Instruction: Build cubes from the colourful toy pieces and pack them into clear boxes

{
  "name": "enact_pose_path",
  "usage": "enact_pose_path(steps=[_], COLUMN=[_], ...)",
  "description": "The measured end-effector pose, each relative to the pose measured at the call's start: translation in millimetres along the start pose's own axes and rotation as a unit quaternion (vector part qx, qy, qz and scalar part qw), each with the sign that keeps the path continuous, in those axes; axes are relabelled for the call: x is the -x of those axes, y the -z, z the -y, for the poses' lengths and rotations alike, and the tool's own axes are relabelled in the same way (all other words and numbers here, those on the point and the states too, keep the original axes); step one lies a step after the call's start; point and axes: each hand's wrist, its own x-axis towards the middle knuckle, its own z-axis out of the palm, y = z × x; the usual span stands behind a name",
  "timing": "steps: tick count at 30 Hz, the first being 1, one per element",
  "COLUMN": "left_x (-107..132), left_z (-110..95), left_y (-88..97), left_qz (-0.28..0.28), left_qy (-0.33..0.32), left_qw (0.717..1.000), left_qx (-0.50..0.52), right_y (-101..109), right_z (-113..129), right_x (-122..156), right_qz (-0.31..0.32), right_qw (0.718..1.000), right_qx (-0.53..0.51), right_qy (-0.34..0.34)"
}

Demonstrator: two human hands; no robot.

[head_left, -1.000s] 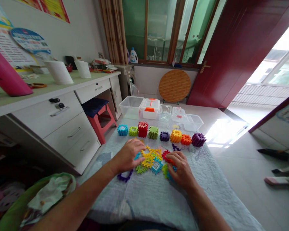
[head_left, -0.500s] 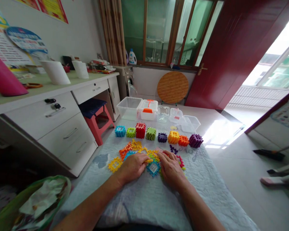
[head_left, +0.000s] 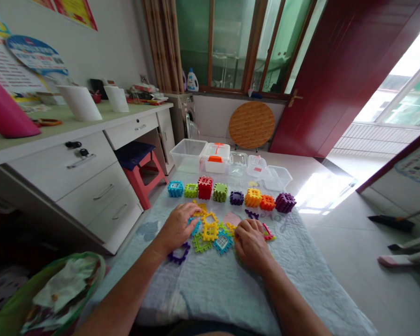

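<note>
My left hand (head_left: pixel 178 226) reaches over the left part of a loose pile of flat, notched plastic building pieces, its fingers apart. Under its fingertips lie a yellow piece (head_left: pixel 200 207) and a partly covered blue piece (head_left: pixel 195 227). Just below that hand is a purple frame piece (head_left: pixel 179 253). Between the hands lie a yellow window piece (head_left: pixel 210 231), a green frame piece (head_left: pixel 202 243) and a blue window piece (head_left: pixel 222 241). My right hand (head_left: pixel 251 242) rests on the pile's right side, fingers curled down; what is under them is hidden. A pink piece (head_left: pixel 267 232) shows beyond it.
Behind the pile runs a row of stacked pieces by colour, from a blue stack (head_left: pixel 175 188) to a purple stack (head_left: pixel 285 202). Clear plastic boxes (head_left: pixel 189 156) and an orange-latched box (head_left: pixel 217 157) stand farther back. A desk (head_left: pixel 87 163) and stool (head_left: pixel 140 163) are left.
My left hand has moved left and slightly up, from the pile's middle. The yellow window, green frame and purple frame now show. The orange pieces are now covered. My right hand's fingers have curled more.
</note>
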Motion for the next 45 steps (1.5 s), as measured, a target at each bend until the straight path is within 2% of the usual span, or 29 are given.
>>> enact_pose_path(steps=[5,8,10,13,17,20,23,26,29,31,33,36,39,45], left_x=[21.3,37.7,46.7,54.2,54.6,51.9,47.1,37.6,25.0,18.0,14.1,13.5,14.9,12.1], left_z=[30.4,47.4,54.3,56.7,50.6,42.2,30.6,16.4,1.3,-7.6,-14.3,-18.3,-14.6,-3.0], left_y=[29.9,42.6,44.7,39.5,31.5,33.5,38.1,35.9,21.4,7.4,-5.3,-14.6,-11.8,-5.5], left_qz=[0.026,0.07,0.103,0.137,0.138,0.14,0.13,0.084,0.039,0.028,0.041,0.1,0.135,0.156], left_qy=[0.081,0.131,0.157,0.173,0.179,0.19,0.185,0.163,0.109,0.084,0.077,0.065,0.047,0.009], left_qw=[0.996,0.987,0.981,0.975,0.974,0.972,0.974,0.983,0.993,0.996,0.995,0.992,0.99,0.987], left_qx=[-0.038,-0.059,-0.055,-0.039,-0.018,-0.004,0.009,0.02,0.003,-0.023,-0.047,-0.028,-0.004,-0.044], right_y=[1.1,-0.1,-1.5,-3.3,-3.8,-2.9,-2.4,-2.8,-2.2,-0.8,0.9,2.4,2.1,1.3], right_z=[-4.5,-6.3,-6.9,-7.1,-7.6,-8.2,-8.4,-8.5,-8.2,-7.7,-7.4,-7.7,-8.5,-8.1], right_x=[3.9,4.6,4.7,5.4,6.3,6.4,6.7,7.3,7.6,7.6,7.6,8.0,8.4,8.6], right_qz=[-0.021,-0.029,-0.031,-0.028,-0.025,-0.028,-0.028,-0.026,-0.027,-0.027,-0.026,-0.025,-0.026,-0.024], right_qw=[1.0,0.999,0.999,0.999,0.999,0.999,0.999,0.999,0.998,0.998,0.998,0.998,0.998,0.998], right_qx=[-0.02,-0.034,-0.039,-0.04,-0.042,-0.044,-0.044,-0.046,-0.049,-0.05,-0.052,-0.053,-0.052,-0.052], right_qy=[-0.012,-0.006,-0.002,-0.005,-0.007,-0.005,-0.007,-0.009,-0.008,-0.009,-0.011,-0.012,-0.012,-0.012])
